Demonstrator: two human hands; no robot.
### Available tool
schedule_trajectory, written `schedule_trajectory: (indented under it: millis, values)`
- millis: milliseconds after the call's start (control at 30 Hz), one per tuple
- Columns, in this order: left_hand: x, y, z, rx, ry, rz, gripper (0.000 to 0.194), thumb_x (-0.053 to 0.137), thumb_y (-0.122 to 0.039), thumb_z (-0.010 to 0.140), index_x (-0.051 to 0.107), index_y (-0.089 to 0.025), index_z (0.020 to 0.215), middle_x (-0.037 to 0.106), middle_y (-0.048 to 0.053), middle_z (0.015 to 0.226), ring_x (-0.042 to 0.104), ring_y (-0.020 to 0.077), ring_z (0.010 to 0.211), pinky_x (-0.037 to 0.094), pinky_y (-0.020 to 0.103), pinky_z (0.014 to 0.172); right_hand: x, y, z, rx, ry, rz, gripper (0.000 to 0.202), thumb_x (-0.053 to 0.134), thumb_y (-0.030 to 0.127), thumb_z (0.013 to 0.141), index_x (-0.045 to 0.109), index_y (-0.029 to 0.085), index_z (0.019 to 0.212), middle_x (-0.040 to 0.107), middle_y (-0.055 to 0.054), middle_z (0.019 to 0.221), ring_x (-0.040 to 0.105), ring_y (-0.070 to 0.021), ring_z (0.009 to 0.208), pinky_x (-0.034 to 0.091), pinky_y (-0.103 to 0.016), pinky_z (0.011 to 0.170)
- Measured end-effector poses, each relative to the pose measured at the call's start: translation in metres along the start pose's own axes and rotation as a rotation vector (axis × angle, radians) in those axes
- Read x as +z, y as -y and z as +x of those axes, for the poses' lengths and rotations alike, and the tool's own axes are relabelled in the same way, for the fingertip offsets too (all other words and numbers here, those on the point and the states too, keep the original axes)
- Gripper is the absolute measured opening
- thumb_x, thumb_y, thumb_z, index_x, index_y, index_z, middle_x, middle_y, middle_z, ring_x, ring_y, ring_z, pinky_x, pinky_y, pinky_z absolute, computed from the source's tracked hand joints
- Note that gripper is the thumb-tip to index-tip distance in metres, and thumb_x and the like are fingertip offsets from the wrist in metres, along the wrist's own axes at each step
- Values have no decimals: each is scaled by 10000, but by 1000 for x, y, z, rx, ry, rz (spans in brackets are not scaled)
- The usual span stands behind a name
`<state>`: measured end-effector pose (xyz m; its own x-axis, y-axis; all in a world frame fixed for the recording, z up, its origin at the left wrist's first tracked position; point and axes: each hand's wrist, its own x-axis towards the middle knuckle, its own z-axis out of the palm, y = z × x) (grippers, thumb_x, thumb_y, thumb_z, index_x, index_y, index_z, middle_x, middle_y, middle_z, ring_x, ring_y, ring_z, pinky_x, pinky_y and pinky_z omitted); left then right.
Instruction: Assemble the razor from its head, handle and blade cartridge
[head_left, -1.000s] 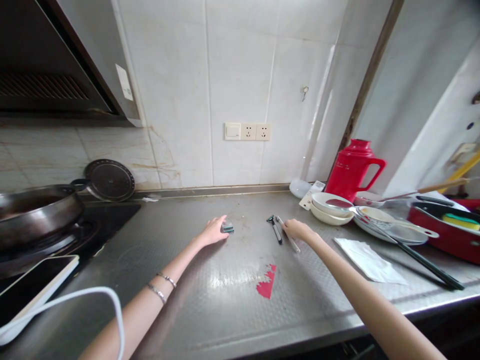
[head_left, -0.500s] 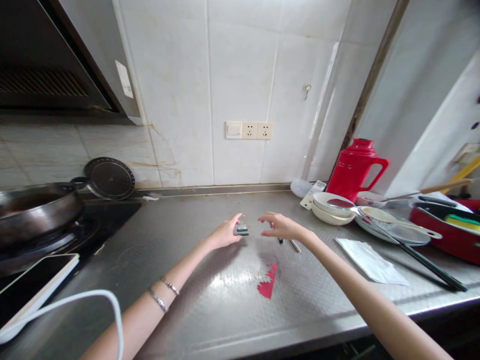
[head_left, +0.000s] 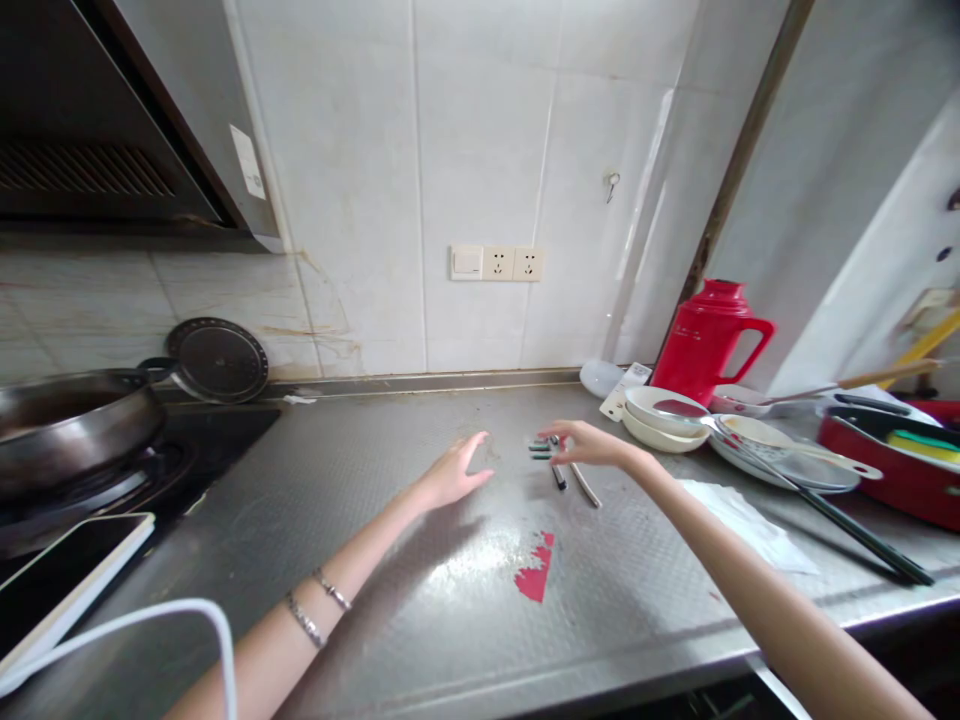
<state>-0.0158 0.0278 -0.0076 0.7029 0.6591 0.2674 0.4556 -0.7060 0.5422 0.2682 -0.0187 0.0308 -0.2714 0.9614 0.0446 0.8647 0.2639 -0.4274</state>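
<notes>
My left hand [head_left: 454, 472] is over the metal counter [head_left: 360, 600] with thumb and fingers spread and nothing between them. To its right, my right hand [head_left: 589, 443] has its fingertips at some small dark green and grey pieces [head_left: 540, 450], which stick out to the left of its fingers. Below that hand lie a short black stick [head_left: 559, 478] and a thin pale stick [head_left: 586, 486]. A torn red piece [head_left: 535, 570] lies flat nearer the front edge.
At the right stand a red thermos [head_left: 697, 345], stacked bowls [head_left: 660, 432], a plate with ladles, white tissue [head_left: 750, 525] and a red pot [head_left: 862, 465]. A pan [head_left: 82, 410] and phone [head_left: 67, 580] with a white cable are at the left.
The small green pieces have gone from beside my left hand to my right hand's fingertips, further right. My right hand has shifted right, and my left hand is now without them.
</notes>
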Motion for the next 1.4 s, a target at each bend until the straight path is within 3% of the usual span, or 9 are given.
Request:
schedule_trajectory:
  millis: [133,233,433,500,633,700,833,1100,1400]
  values:
    - [-10,40,-11,-100,-78,54,534,453,-380,835,356,-157,1310,498,115,1285,450,196,1192,325,331,1020,-21,-62,-13,187,-45,-52,541,637,338,661,597,138,1162,631,-106,1099,589,-197,830,431,-256,766]
    - [-13,65,-20,-146,-110,72,492,429,-386,846,394,-155,1279,529,121,1250,479,204,1163,348,344,1000,-20,-93,-16,257,-15,-100,562,623,330,663,585,130,1187,636,-119,1095,596,-210,836,439,-263,759]
    - [-14,83,-27,-184,-142,68,476,427,-379,842,438,-128,1246,563,142,1200,517,219,1120,378,347,972,-3,-112,-11,328,96,-191,605,620,281,650,554,131,1232,680,-75,852,612,-208,757,450,-260,713]
    - [-14,83,-27,-181,-147,69,470,428,-380,841,443,-136,1243,567,134,1193,522,215,1113,382,340,968,-3,-111,-13,320,66,-160,649,620,263,640,513,155,1270,675,-69,904,611,-194,755,452,-252,711]
    - [-15,83,-29,-178,-161,78,442,430,-363,843,456,-145,1227,565,126,1191,519,209,1111,383,336,966,-5,-96,-20,264,-98,-140,448,605,277,657,636,147,1085,653,-88,1041,605,-186,833,441,-227,734]
    - [-14,85,-29,-170,-168,82,422,430,-350,845,465,-148,1214,568,120,1180,520,206,1105,386,336,963,-2,-82,-22,291,-127,-163,306,556,363,721,686,132,875,691,-84,865,613,-182,761,434,-224,678]
    - [-8,89,-30,-140,-186,105,373,427,-321,849,484,-160,1181,582,102,1140,525,194,1077,392,333,949,13,-56,-21,372,-37,-166,432,439,476,803,647,138,634,654,-61,572,583,-151,550,381,-218,537]
    - [-6,89,-35,-130,-201,119,351,433,-304,849,494,-163,1164,576,102,1150,515,199,1086,394,331,937,24,-32,-17,473,-59,-295,411,429,470,824,654,147,703,669,-89,665,612,-172,634,335,-220,526]
    - [-34,111,-50,-261,-430,292,135,450,-194,802,563,-152,741,605,58,785,538,166,801,406,270,750,52,57,30,314,-159,-381,431,355,448,854,655,189,685,676,-97,763,633,-204,751,342,-231,547]
